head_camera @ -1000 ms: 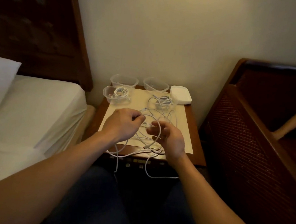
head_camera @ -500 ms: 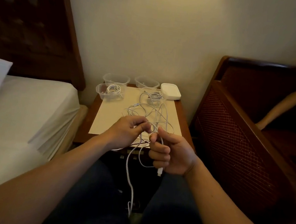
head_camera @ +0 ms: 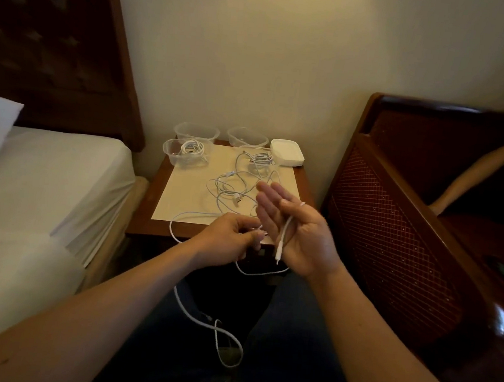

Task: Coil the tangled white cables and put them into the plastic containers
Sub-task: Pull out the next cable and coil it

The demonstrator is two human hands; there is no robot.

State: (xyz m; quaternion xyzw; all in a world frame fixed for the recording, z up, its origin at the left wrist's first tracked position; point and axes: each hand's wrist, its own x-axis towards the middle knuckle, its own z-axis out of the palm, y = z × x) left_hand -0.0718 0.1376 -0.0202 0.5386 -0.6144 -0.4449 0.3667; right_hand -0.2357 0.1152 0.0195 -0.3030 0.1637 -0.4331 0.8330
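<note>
Between a white-sheeted bed (head_camera: pixel 38 188) and a dark wooden bench (head_camera: pixel 395 223) stands a small wooden bedside table (head_camera: pixel 147 211). Tangled white cables (head_camera: pixel 232 189) lie at the table's centre. Four clear plastic containers (head_camera: pixel 186 152) sit along its far edge. Right hand (head_camera: pixel 296 229), palm up above the table's near edge, fingers straight, carries one cable end. Left hand (head_camera: pixel 227 241), beside it, pinches the same cable.

I see white cables (head_camera: pixel 235 189) on a cream mat (head_camera: pixel 188 197), clear containers (head_camera: pixel 186 153), and a diamond-lattice reddish-brown panel (head_camera: pixel 394 235) at right.
</note>
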